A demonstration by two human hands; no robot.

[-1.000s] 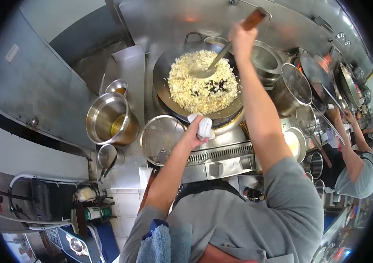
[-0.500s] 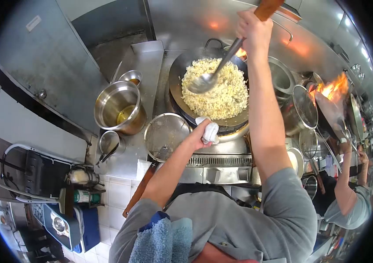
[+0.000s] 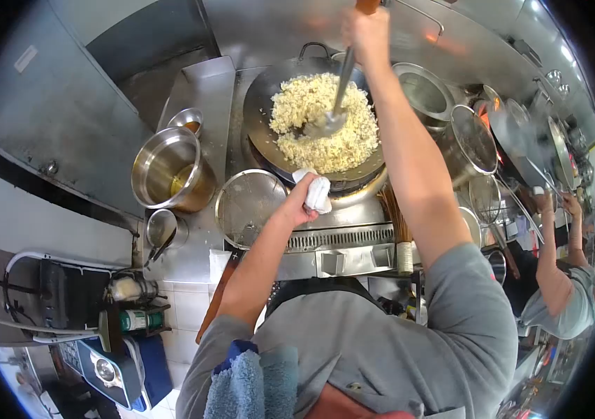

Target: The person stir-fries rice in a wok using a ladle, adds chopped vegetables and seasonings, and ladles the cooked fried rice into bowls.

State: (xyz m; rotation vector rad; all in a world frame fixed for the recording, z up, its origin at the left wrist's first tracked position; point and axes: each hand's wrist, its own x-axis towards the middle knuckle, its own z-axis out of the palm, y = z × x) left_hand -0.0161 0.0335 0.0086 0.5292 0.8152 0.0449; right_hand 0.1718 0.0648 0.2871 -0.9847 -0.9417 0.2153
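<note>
My right hand (image 3: 369, 35) is closed around the wooden-ended handle of a long metal ladle (image 3: 343, 84). The ladle's bowl presses into the pale yellow rice (image 3: 332, 150) and looks blurred. The rice lies in a large dark wok (image 3: 257, 131) on the burner. At the wok's near edge, my left hand (image 3: 300, 207) grips a folded white cloth (image 3: 319, 195). The cloth covers whatever part of the wok's rim or handle is under it.
Left of the wok stand a steel pot (image 3: 165, 164) with yellow liquid, a small bowl (image 3: 187, 121) and a round strainer (image 3: 250, 209). A bamboo brush (image 3: 403, 255) is near my right forearm. Another person (image 3: 563, 297) works at a wok on the right.
The ladle has gone from above the rice down into it, leaving a hollow at the left. My view has shifted slightly. The tall flame at the other person's wok has died down.
</note>
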